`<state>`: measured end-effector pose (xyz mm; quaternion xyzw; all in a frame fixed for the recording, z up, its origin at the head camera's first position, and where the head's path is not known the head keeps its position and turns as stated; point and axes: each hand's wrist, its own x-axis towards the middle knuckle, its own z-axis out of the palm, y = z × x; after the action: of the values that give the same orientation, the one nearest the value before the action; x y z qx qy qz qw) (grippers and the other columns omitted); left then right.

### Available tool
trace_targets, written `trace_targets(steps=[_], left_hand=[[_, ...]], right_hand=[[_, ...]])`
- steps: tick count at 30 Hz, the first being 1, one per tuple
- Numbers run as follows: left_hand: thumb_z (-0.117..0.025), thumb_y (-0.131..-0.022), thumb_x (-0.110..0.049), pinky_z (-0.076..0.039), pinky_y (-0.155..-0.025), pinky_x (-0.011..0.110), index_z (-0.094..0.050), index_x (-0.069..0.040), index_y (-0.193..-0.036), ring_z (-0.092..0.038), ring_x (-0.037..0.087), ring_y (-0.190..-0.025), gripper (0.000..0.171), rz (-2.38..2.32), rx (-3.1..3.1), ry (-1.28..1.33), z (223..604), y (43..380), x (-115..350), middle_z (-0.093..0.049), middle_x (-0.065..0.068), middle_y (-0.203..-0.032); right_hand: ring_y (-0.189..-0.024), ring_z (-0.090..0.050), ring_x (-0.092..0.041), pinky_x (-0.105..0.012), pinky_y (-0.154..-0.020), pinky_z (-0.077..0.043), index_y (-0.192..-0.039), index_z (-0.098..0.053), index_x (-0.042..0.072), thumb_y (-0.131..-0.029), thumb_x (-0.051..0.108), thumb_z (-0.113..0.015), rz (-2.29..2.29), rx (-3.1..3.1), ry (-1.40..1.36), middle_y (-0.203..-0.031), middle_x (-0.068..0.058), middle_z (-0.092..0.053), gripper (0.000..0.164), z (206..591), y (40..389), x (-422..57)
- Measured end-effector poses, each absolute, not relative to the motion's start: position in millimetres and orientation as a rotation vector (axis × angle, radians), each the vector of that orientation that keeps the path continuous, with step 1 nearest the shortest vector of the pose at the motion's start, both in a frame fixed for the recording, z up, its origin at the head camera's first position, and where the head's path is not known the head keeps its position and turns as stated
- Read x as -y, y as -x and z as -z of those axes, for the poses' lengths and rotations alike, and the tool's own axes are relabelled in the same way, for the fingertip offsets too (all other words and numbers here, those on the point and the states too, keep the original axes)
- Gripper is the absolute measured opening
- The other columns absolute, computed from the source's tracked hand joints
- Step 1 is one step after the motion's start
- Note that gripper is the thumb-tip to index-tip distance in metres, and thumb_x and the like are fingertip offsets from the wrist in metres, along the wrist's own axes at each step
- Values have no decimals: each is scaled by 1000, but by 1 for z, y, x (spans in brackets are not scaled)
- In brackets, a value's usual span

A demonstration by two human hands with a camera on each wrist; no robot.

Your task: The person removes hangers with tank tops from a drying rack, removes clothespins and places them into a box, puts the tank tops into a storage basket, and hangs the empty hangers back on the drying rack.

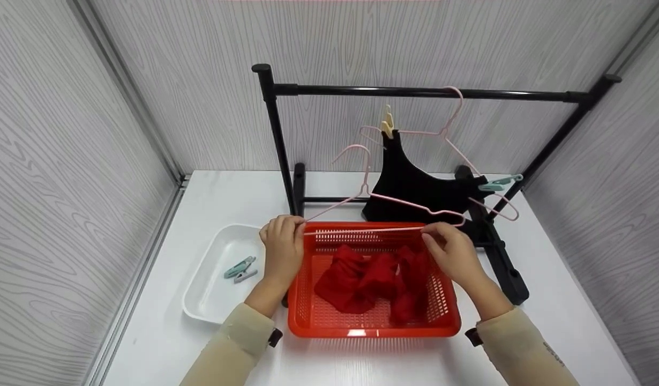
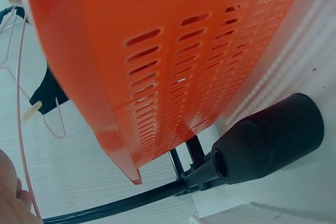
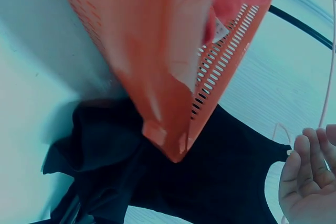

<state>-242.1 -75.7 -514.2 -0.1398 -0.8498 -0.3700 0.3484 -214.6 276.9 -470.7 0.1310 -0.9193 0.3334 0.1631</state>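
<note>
Over the back of the red basket [image 1: 329, 332], a pink clothes hanger [image 1: 399, 201] is held by both hands, its hook pointing up. My left hand [image 1: 283, 249] grips its left corner. Near the right end, my right hand [image 1: 454, 252] pinches the bottom bar between thumb and fingers. Crumpled red cloth [image 1: 380, 276] lies inside the basket. In the left wrist view, the hanger's thin bar [image 2: 21, 108] passes close by the fingers. The right wrist view shows the right hand [image 3: 311, 182] at its edge, with the basket's corner [image 3: 176, 150] in front of black cloth.
A black rack [image 1: 351, 91] stands behind the basket. From it hangs another pink hanger [image 1: 452, 110] with a black garment [image 1: 415, 185], clipped by a yellow clothespin [image 1: 388, 126] and a green one [image 1: 500, 184]. At left, a white tray [image 1: 195, 287] holds clothespins [image 1: 238, 267].
</note>
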Motion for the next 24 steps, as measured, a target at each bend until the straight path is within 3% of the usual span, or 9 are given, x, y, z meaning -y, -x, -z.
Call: trace_targets(steps=[6,12,16,24], left_hand=[[-60,-100,-14,-31,-90,47,-62,-9,-104,-54,26,-98,7,961,2223,362,515,241,77,-60,6,-100],[-63,-98,-11,-30,-89,48,-62,-9,-104,-53,26,-97,6,972,2220,365,515,241,76,-60,6,-99],[-64,-97,-9,-30,-90,47,-63,-9,-104,-53,26,-97,7,976,2217,364,516,241,76,-60,6,-100],[-61,-99,-16,-31,-89,49,-62,-9,-104,-54,27,-98,9,949,2221,373,517,240,76,-61,6,-102]], right_hand=[[-76,-61,-12,-14,-68,-48,-103,-71,3,-93,3,-69,-1026,2431,-410,-93,-6,-68,11,462,216,-280],[-73,-59,-11,-11,-67,-44,-100,-72,1,-90,-5,-68,-989,2250,-451,-90,-7,-69,12,455,221,-284],[-79,-58,-19,-18,-73,-43,-98,-72,0,-89,-6,-67,-922,2186,-445,-91,-9,-69,12,452,224,-286],[-104,-54,-35,-46,-94,-36,-100,-73,2,-86,-2,-72,-863,2162,-420,-106,-15,-69,14,453,229,-287]])
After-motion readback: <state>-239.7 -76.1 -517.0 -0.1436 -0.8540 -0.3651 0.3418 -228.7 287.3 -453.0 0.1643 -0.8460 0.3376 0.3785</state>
